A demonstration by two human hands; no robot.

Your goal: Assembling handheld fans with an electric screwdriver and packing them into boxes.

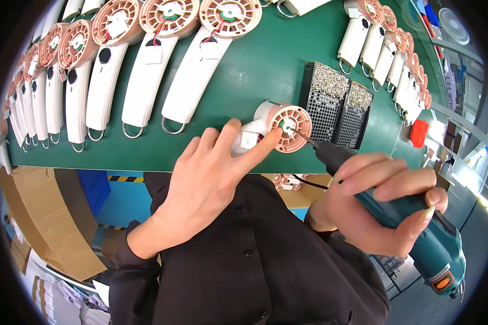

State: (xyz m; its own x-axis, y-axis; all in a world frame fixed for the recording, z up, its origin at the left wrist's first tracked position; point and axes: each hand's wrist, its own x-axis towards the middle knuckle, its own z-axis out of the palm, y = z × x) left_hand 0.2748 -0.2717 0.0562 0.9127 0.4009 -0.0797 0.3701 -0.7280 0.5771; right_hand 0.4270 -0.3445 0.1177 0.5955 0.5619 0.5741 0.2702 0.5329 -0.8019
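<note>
A small handheld fan [303, 120] with a pink slotted round head and white handle lies near the table's front edge. My left hand [206, 173] rests closed over its handle, the index finger reaching to the green-and-white hub. A white tag shows beside that finger; most of the handle is hidden under the hand. In my right hand [377, 197] is a teal and black electric screwdriver [436, 252], held at a slant, its fingers wrapped round the body. The thin bit points at the hub's middle; whether it touches a screw there, I cannot tell.
Two black perforated screw trays [323, 122], with many small screws at their far ends, stand just beyond the fan. Similar fans [173, 81] line the table's left side, others [358, 40] the right. A red box [418, 134] stands at right; a cardboard box [54, 222] is below left.
</note>
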